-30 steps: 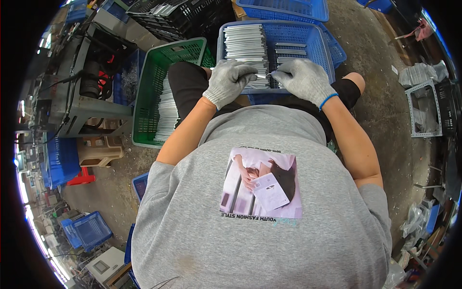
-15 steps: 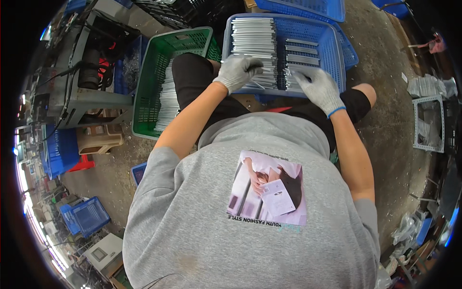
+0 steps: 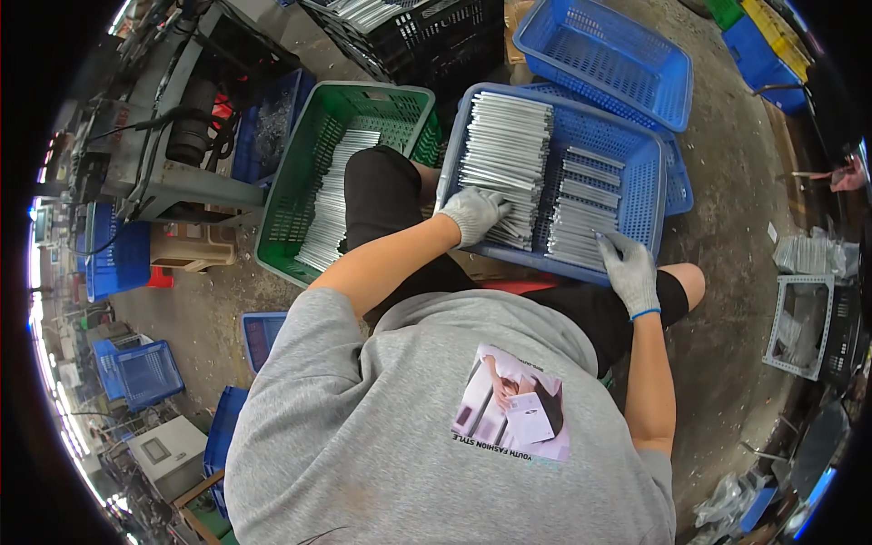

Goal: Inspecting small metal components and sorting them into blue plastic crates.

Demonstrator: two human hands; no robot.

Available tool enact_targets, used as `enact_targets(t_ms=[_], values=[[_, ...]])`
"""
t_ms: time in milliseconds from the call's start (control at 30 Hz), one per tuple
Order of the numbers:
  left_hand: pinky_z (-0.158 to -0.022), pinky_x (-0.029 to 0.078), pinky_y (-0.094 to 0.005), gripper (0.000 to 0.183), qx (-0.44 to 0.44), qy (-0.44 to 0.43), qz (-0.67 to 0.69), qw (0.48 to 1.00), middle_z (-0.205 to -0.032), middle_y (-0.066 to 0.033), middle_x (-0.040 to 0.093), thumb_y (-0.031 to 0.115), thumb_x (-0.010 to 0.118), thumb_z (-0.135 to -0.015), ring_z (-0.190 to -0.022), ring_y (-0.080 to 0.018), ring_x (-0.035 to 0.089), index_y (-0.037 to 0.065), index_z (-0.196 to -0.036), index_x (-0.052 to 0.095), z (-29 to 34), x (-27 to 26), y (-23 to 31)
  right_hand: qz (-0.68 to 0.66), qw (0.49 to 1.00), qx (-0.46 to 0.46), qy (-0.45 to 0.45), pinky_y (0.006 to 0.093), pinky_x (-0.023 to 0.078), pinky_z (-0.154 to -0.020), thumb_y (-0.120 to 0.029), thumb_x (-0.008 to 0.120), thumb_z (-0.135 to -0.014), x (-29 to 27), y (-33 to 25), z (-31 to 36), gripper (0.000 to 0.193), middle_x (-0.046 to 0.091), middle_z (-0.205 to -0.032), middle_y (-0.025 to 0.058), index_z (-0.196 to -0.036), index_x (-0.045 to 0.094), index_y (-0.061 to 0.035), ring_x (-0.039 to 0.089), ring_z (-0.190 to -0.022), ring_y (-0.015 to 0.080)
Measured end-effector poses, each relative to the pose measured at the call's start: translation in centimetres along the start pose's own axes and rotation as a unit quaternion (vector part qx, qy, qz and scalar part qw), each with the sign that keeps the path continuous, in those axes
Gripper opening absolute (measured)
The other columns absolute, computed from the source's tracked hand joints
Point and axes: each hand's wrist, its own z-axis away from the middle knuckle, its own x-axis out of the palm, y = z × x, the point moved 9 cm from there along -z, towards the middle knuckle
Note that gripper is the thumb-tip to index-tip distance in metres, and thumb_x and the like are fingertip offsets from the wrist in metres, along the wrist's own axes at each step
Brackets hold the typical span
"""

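Observation:
In front of my knees stands a blue plastic basket [image 3: 643, 154] with two piles of thin silvery metal rods. The taller left pile [image 3: 509, 136] is densely stacked. The right pile [image 3: 581, 213] is lower, its far rods spaced apart. My left hand [image 3: 478, 216], in a white knit glove, has its fingers curled together on the near left side of the tall pile; its fingertips are partly hidden among the rods. My right hand [image 3: 629, 272], gloved too, reaches over the near right rim, fingers apart, fingertips by the ends of the nearest rods in the right pile.
A green basket [image 3: 272, 222] holding more rods stands left of my knee. Behind are a black crate [image 3: 427, 45] with rods and a blue basket [image 3: 672, 73]. A metal machine frame [image 3: 173, 186] rises at the left; a perforated metal frame [image 3: 767, 327] lies at the right.
Both hands have come down from above the blue basket, the left onto the tall pile and the right to the near end of the right pile. The view has shifted, showing more behind the baskets.

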Motion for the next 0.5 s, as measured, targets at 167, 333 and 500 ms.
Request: enact_targets(t_ms=[167, 333, 500], values=[[-0.084, 0.058, -0.0448, 0.034, -0.023, -0.163, -0.013, 0.986, -0.112, -0.0159, 0.069, 0.013, 0.064, -0.087, -0.094, -0.0367, 0.072, 0.008, -0.120, 0.062, -1.0, 1.9, 0.0, -0.029, 0.999, -0.010, 0.025, 0.0366, 0.056, -0.077, -0.034, 0.068, -0.095, -0.4, -0.8, -1.4, 0.039, 0.079, -0.103, 0.0157, -0.113, 0.076, -0.0002, 0.075, -0.088, 0.0326], [-0.082, 0.059, -0.0453, 0.032, -0.002, -0.189, 0.052, 0.981, -0.110, -0.0154, 0.069, 0.012, 0.065, -0.086, -0.091, -0.0353, 0.073, 0.007, -0.117, 0.061, -1.1, 2.9, -0.4, -0.063, 0.998, -0.011, 0.023, 0.0351, 0.055, -0.075, -0.032, 0.069, -0.095, -0.2, 0.1, -2.4, 0.037, 0.080, -0.099, 0.0148, -0.113, 0.076, 0.0006, 0.073, -0.082, 0.0285], [-0.079, 0.060, -0.0448, 0.034, -0.070, -0.110, 0.088, 0.988, -0.104, -0.0122, 0.071, 0.015, 0.070, -0.084, -0.085, -0.0326, 0.073, 0.008, -0.117, 0.061, -1.7, 0.5, -1.4, -0.109, 0.992, -0.023, 0.051, 0.0407, 0.056, -0.073, -0.042, 0.066, -0.096, -1.4, 1.2, -2.9, 0.040, 0.079, -0.098, 0.0150, -0.112, 0.077, -0.0061, 0.072, -0.083, 0.0367]])
